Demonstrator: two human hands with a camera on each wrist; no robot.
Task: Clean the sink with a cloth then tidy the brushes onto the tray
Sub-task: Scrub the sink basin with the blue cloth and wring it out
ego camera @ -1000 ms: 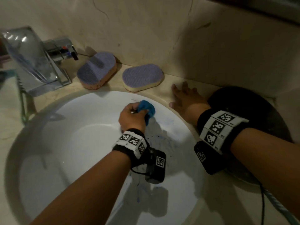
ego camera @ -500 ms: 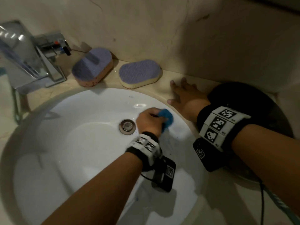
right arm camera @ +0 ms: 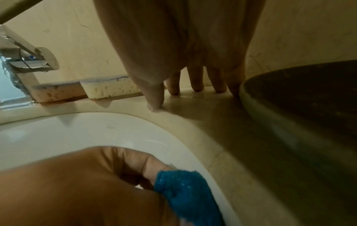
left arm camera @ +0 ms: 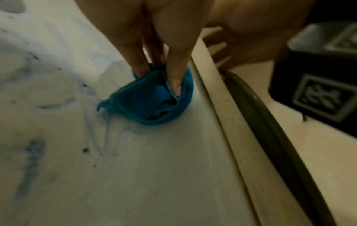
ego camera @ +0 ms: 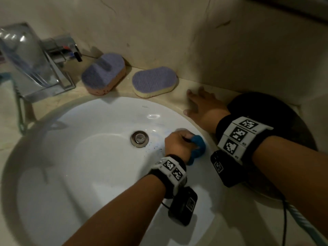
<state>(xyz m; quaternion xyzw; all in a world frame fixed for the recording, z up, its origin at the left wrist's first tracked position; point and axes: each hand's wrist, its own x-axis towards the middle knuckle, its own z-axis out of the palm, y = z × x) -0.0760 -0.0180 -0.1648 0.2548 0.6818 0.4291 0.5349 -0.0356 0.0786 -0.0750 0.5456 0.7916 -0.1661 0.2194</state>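
Observation:
My left hand [ego camera: 179,144] grips a bunched blue cloth [ego camera: 197,148] [left arm camera: 152,99] [right arm camera: 185,192] and presses it against the right inner wall of the white sink [ego camera: 88,166], just below the rim. Dark smears and specks mark the basin [left arm camera: 58,122] beside the cloth. My right hand [ego camera: 200,107] [right arm camera: 193,85] lies flat on the beige counter with fingers spread, beside a dark round tray [ego camera: 276,121] [right arm camera: 309,94]. Two purple-topped sponge brushes [ego camera: 104,73] [ego camera: 155,81] sit on the counter behind the sink.
A chrome tap [ego camera: 44,64] stands at the back left of the sink. The drain plug [ego camera: 139,138] is in the basin's middle. The wall [ego camera: 195,32] rises right behind the brushes. A cable [ego camera: 285,219] runs down from my right wrist.
My left hand has wiped the cloth from the basin's far wall down and to the right, past the drain, to the right-hand wall. My right hand has stayed flat on the counter.

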